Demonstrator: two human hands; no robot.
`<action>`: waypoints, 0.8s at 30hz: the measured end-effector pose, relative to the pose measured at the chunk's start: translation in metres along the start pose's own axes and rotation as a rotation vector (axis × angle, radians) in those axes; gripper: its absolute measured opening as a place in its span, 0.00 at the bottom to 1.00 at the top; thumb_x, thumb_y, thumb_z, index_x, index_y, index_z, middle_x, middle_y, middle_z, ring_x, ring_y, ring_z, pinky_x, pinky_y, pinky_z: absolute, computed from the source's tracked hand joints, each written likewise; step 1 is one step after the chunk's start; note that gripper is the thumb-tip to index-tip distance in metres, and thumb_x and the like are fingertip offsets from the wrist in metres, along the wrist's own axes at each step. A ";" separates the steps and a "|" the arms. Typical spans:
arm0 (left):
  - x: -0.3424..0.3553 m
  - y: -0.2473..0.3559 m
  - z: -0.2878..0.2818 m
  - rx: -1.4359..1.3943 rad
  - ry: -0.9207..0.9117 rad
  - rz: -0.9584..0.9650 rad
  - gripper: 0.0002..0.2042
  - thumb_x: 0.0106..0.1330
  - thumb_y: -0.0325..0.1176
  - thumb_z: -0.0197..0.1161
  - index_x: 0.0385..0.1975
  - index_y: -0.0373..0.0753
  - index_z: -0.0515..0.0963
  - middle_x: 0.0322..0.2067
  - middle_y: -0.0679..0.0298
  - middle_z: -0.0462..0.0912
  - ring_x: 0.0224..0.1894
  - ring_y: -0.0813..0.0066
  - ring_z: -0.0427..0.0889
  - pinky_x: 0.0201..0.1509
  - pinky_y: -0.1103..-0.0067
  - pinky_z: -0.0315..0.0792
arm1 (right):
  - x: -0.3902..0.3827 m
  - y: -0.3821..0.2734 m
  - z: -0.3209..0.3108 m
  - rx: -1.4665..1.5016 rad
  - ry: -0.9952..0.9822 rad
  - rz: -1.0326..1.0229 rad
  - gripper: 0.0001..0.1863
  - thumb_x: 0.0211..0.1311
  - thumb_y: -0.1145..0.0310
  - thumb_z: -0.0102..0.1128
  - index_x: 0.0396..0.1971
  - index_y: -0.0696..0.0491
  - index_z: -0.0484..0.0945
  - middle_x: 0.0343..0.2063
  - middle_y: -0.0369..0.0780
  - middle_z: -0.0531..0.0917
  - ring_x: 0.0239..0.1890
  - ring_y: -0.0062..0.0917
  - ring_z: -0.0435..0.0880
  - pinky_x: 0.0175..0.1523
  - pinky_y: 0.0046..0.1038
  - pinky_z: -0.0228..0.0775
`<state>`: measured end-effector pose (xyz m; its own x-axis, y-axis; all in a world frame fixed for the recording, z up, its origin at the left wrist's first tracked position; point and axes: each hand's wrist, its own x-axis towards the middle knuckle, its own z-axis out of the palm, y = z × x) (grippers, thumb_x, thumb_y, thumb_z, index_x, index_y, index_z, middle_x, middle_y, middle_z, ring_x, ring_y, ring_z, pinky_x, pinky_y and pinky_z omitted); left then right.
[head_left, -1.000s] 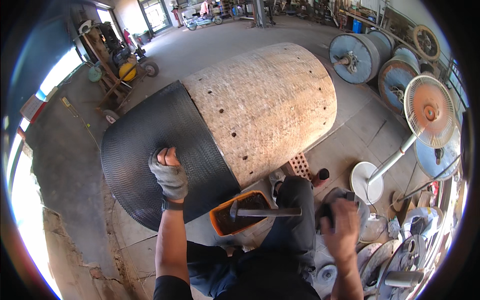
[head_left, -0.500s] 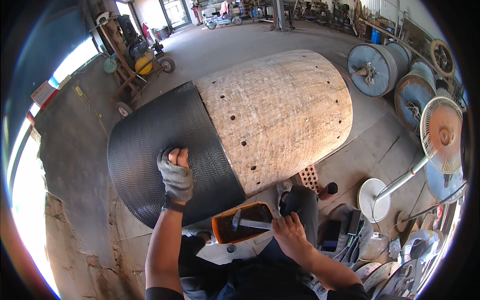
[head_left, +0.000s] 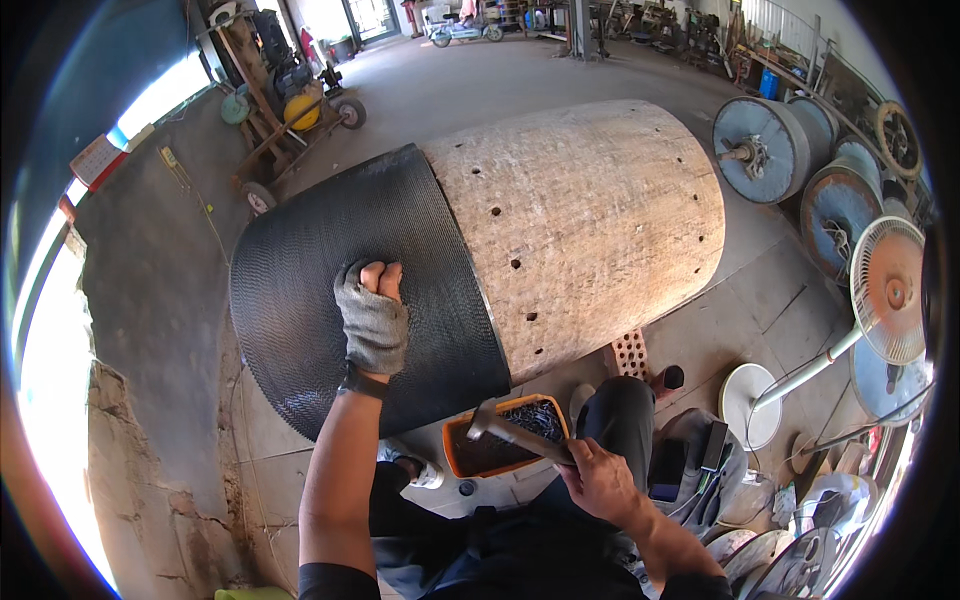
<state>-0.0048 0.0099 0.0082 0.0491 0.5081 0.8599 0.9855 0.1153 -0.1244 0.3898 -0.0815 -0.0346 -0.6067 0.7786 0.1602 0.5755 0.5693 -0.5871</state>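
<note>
Now shifted, the hammer [head_left: 524, 437] my right hand [head_left: 603, 482] grips partly hides the near tub [head_left: 449, 452]; my left hand [head_left: 372, 320] curls, hold unclear.

Down and forward we look from the wearer's head, one wide fisheye: left hand [head_left: 374, 325] and right hand [head_left: 603, 483] close below, the drum [head_left: 610, 230] across the middle, floor [head_left: 500, 85] running off toward a distant scooter [head_left: 466, 31], straight lines bowing at the sides.
</note>
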 end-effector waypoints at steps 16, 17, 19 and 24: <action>0.009 0.015 -0.019 0.087 -0.083 0.015 0.18 0.60 0.19 0.60 0.50 0.40 0.79 0.46 0.59 0.75 0.48 0.59 0.74 0.53 0.64 0.72 | 0.059 0.026 0.032 0.418 0.434 -0.008 0.13 0.68 0.77 0.57 0.50 0.63 0.71 0.30 0.56 0.81 0.31 0.54 0.83 0.36 0.42 0.75; 0.010 0.026 -0.023 -0.017 -0.028 0.044 0.18 0.61 0.19 0.61 0.52 0.40 0.78 0.44 0.59 0.77 0.46 0.59 0.76 0.51 0.66 0.73 | 0.059 0.026 0.031 0.428 0.445 -0.006 0.13 0.68 0.77 0.56 0.50 0.63 0.71 0.31 0.56 0.82 0.32 0.53 0.84 0.36 0.41 0.75; 0.003 0.063 -0.038 -0.207 0.024 0.008 0.20 0.59 0.18 0.64 0.52 0.40 0.77 0.39 0.61 0.80 0.44 0.58 0.78 0.51 0.66 0.74 | 0.061 0.031 0.033 0.397 0.456 0.035 0.13 0.70 0.74 0.57 0.51 0.62 0.71 0.31 0.56 0.82 0.32 0.51 0.86 0.36 0.39 0.77; -0.035 0.124 -0.021 -0.520 -0.046 -0.073 0.24 0.56 0.16 0.66 0.55 0.40 0.75 0.37 0.62 0.82 0.43 0.59 0.78 0.54 0.64 0.71 | 0.069 0.046 0.046 0.371 0.395 0.004 0.13 0.70 0.68 0.61 0.48 0.59 0.73 0.26 0.52 0.82 0.27 0.49 0.84 0.32 0.39 0.76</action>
<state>0.1195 -0.0120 -0.0272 -0.0185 0.5532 0.8329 0.9372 -0.2805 0.2072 0.3496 -0.0134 -0.0869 -0.3120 0.8610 0.4016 0.3015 0.4905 -0.8176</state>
